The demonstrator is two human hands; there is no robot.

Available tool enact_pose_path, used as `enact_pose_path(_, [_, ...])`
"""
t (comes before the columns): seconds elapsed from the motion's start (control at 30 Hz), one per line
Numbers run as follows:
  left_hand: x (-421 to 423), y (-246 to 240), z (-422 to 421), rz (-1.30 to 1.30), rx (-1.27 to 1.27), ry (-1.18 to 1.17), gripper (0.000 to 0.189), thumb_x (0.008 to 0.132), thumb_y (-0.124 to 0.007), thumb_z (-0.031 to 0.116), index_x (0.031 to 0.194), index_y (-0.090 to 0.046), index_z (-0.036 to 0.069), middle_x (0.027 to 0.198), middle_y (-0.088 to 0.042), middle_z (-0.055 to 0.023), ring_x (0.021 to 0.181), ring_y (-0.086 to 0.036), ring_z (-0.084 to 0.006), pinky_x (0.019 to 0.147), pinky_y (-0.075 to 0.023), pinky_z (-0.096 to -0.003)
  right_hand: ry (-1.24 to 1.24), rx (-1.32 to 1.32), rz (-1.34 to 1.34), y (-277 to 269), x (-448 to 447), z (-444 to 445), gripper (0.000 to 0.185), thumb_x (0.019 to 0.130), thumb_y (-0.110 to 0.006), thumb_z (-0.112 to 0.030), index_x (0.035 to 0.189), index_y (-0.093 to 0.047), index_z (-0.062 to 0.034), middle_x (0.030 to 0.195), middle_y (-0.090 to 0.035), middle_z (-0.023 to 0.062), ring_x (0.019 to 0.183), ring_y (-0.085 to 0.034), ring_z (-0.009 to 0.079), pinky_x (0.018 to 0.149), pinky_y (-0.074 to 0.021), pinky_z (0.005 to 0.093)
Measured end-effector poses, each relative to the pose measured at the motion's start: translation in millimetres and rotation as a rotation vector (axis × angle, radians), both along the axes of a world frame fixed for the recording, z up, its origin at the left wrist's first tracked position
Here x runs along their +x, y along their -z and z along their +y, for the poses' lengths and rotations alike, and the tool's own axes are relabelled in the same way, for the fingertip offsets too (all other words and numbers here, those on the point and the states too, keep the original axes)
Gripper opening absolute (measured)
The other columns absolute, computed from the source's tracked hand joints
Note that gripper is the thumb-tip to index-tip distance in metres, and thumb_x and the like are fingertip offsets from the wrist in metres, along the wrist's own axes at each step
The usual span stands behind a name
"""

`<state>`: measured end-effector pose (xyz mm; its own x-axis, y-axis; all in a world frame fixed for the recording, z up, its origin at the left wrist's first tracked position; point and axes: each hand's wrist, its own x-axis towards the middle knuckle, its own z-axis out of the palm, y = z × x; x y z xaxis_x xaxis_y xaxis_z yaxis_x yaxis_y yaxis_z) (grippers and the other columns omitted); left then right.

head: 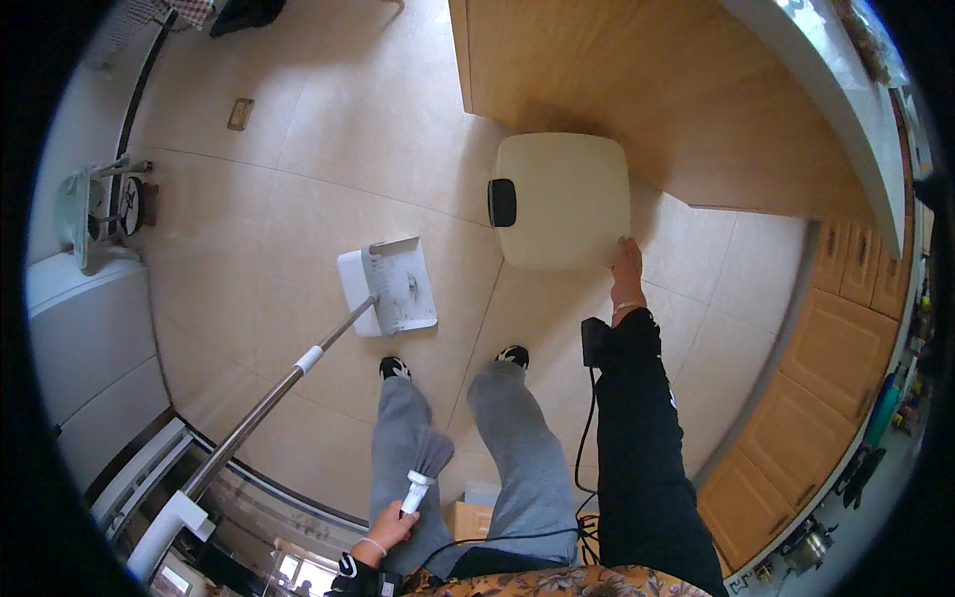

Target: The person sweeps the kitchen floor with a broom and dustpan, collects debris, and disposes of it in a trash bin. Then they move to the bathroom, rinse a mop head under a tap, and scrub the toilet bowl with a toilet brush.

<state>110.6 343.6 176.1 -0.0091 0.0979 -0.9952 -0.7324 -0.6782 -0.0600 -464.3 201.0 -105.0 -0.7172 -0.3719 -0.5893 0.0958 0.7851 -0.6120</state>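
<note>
My left hand [391,527] is closed around the handle of a small brush [431,457] with grey bristles and a white collar. The brush is held in front of my left leg, bristles pointing away from me. Out at arm's length, my right hand [627,263] grips the near right corner of a beige, rounded-square lid [567,201], apparently of a waste bin; the fingers under its edge are hidden. A black tab [503,203] sits on the lid's left side. On the floor ahead of my feet stands a white dustpan [403,287] with dark dirt in it.
The dustpan's long metal handle [276,407] slants to the lower left, untouched by either hand. A wooden panel [597,67] rises behind the bin. Wooden cabinets [806,418] line the right. A black cable [586,440] hangs by my right arm. A wheeled stand [130,205] is at left.
</note>
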Motion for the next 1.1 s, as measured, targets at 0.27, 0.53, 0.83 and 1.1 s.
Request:
enact_pose_path(0.27, [-32.5, 0.0, -17.4, -0.062, -0.009, -0.045, 0.033, 0.086, -0.056, 0.024, 0.101, -0.039, 0.0, 0.062, -0.05, -0.0068, 0.045, -0.052, -0.0163, 0.04, -0.0452, -0.0294, 0.288, -0.353, -0.015, -67.5, 25.2, -2.2, 0.033, 0.088, -0.044, -0.019, 0.119, -0.049, -0.0071, 0.112, -0.052, 0.0046, 0.103, -0.047, 0.016, 0.085, -0.0376, 0.03])
enact_pose_path(0.53, [-50.0, -49.2, -46.4, 0.074, -0.06, -0.182, 0.018, 0.084, -0.048, 0.007, 0.097, -0.038, 0.001, 0.06, -0.048, -0.006, 0.043, -0.05, -0.0164, 0.04, -0.0456, -0.0297, -0.07, -0.575, -0.379, -238.7, 170.1, -40.3, 0.04, 0.086, -0.047, -0.005, 0.125, -0.042, -0.0041, 0.122, -0.048, 0.0068, 0.115, -0.044, 0.0173, 0.099, -0.0316, 0.0302])
enact_pose_path(0.83, [-79.3, -79.5, -59.0, 0.215, -0.051, -0.359, 0.017, 0.082, -0.049, 0.005, 0.096, -0.04, 0.001, 0.057, -0.046, -0.0046, 0.045, -0.05, -0.0154, 0.041, -0.0442, -0.0287, -0.674, -0.364, -0.309, -268.1, 226.7, -53.5, 0.041, 0.083, -0.047, -0.012, 0.124, -0.046, -0.0076, 0.125, -0.049, 0.0121, 0.113, -0.048, 0.0254, 0.093, -0.0396, 0.0335])
enact_pose_path(1.1, [-76.4, -89.0, -48.4, 0.346, 0.011, -0.286, 0.046, 0.083, -0.053, 0.012, 0.121, -0.031, -0.003, 0.076, -0.052, -0.0101, 0.05, -0.055, -0.0175, 0.043, -0.0488, -0.0307, -1.429, -0.213, -0.393, -310.6, 276.3, 62.3, 0.044, 0.077, -0.044, -0.006, 0.119, -0.049, -0.0149, 0.123, -0.048, 0.0118, 0.106, -0.051, 0.0316, 0.089, -0.0419, 0.0378])
